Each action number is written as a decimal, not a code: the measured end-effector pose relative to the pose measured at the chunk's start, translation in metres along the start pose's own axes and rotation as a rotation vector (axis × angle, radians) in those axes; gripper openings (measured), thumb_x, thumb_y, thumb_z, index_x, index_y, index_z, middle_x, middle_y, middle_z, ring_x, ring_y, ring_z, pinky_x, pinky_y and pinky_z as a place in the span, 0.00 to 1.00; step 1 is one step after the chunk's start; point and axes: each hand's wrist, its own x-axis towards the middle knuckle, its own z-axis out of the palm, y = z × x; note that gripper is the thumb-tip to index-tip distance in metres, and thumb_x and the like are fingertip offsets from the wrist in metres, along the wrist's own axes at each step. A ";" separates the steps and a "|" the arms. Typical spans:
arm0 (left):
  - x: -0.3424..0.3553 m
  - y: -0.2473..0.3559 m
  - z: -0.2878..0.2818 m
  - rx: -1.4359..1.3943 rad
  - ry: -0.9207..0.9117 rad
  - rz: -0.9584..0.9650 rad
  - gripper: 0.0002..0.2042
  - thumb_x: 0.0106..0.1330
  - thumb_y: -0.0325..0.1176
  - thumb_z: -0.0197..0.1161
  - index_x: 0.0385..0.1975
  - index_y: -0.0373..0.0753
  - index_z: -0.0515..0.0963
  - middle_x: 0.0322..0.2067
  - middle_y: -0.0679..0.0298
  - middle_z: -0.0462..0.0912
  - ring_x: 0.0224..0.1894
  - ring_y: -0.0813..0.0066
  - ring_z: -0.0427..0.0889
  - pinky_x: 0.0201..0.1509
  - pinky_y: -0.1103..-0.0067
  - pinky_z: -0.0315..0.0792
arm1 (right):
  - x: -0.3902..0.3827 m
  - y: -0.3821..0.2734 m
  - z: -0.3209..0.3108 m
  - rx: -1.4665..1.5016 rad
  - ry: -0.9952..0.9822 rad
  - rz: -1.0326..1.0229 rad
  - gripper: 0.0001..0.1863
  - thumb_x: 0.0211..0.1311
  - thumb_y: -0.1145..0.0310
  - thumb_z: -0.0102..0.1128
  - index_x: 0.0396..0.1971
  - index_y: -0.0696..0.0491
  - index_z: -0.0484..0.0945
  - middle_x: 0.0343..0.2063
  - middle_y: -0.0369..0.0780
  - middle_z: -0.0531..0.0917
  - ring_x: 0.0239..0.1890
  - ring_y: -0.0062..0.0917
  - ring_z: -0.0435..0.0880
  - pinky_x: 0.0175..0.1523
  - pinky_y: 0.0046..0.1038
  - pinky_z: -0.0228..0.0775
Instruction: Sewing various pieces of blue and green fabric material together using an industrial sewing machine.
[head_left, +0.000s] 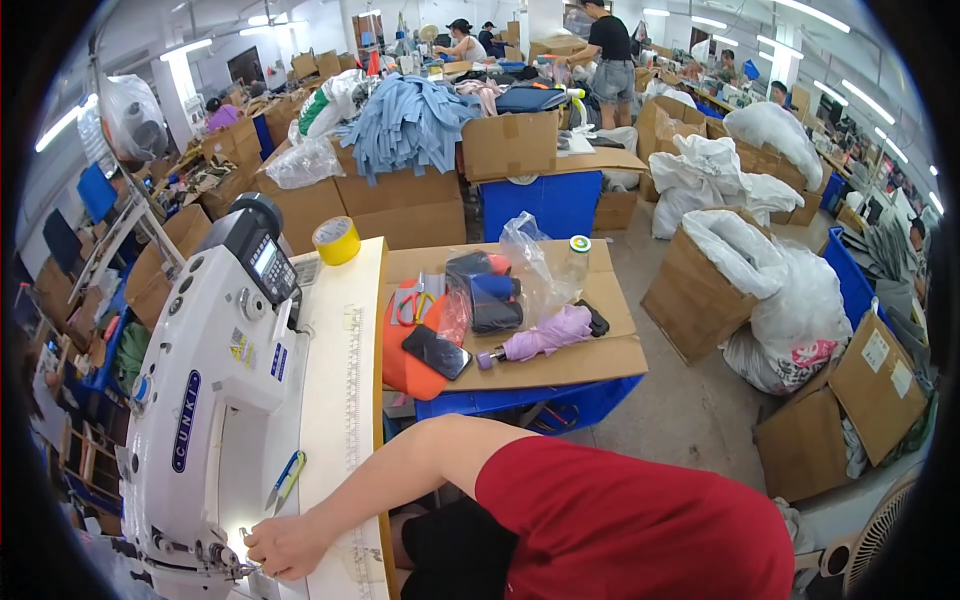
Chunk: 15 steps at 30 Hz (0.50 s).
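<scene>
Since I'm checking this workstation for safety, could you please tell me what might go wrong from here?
The right hand is close to the needle end of the sewing machine, so a finger might get pricked if it runs. The thread snips lie loose near the hand and might get knocked.

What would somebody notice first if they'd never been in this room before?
Probably the big white sewing machine on the left, with a person's right hand beside the bright light at its near end. The red shirt at the lower right stands out too. Farther back, toward the upper middle, a floppy heap of pale blue strips rises above cardboard boxes.
</scene>
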 end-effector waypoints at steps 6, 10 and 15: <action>0.005 0.014 -0.002 -0.030 -0.009 -0.009 0.16 0.63 0.28 0.56 0.50 0.31 0.75 0.52 0.44 0.75 0.55 0.44 0.70 0.61 0.59 0.64 | -0.007 -0.001 -0.008 -0.015 -0.073 0.012 0.10 0.44 0.66 0.60 0.11 0.53 0.74 0.22 0.39 0.73 0.31 0.35 0.72 0.32 0.35 0.64; 0.010 0.018 -0.002 -0.068 -0.021 -0.004 0.18 0.63 0.28 0.57 0.53 0.32 0.75 0.53 0.45 0.74 0.56 0.44 0.70 0.61 0.59 0.63 | -0.008 -0.001 -0.010 0.006 -0.089 0.018 0.10 0.45 0.65 0.59 0.11 0.52 0.74 0.22 0.40 0.74 0.32 0.36 0.73 0.32 0.35 0.64; 0.000 -0.091 0.054 -0.016 0.079 0.172 0.18 0.66 0.32 0.55 0.54 0.31 0.75 0.55 0.47 0.75 0.56 0.49 0.74 0.62 0.62 0.65 | 0.009 -0.008 -0.002 -0.174 -0.279 -0.070 0.08 0.37 0.65 0.60 0.12 0.51 0.71 0.21 0.42 0.75 0.28 0.37 0.75 0.30 0.37 0.67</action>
